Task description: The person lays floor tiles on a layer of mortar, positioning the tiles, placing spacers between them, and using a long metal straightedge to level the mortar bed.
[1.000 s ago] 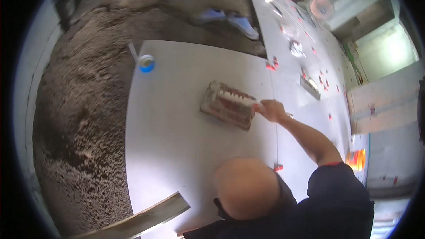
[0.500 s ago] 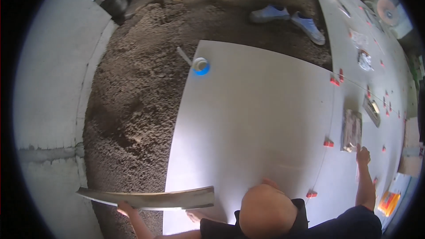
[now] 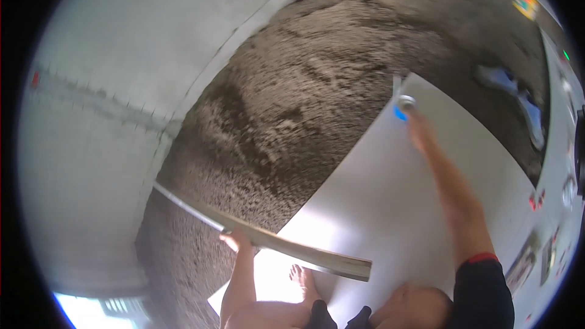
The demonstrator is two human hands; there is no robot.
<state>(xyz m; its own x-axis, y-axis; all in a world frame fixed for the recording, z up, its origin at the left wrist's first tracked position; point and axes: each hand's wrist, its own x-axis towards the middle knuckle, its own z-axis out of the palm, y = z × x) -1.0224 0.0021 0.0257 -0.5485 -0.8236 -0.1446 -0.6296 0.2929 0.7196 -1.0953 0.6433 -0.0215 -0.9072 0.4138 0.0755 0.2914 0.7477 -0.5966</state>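
Observation:
My left hand (image 3: 237,239) is closed around a long, flat straightedge bar (image 3: 286,247), which spans from the wall side over the rough mortar bed to the large pale tile (image 3: 390,195). My right arm stretches forward across that tile. At its far corner, my right hand (image 3: 417,127) meets a small round blue-and-white thing (image 3: 404,106) with a pale stick beside it. Motion smears the right fingers, so their grip on it cannot be made out. My bare foot (image 3: 301,280) rests on the tile near the bar.
Grey, lumpy mortar (image 3: 262,140) covers the floor between the tile and a bare block wall (image 3: 116,146). A pair of pale blue shoes (image 3: 530,116) sits at the far right. Red levelling clips (image 3: 536,200) mark the joint. A trowel (image 3: 548,259) lies on the neighbouring tiles.
My right hand has left the dark-faced rectangular tool on the right and reached the round blue-and-white thing. My left hand still holds the straightedge. The whole view has turned leftward.

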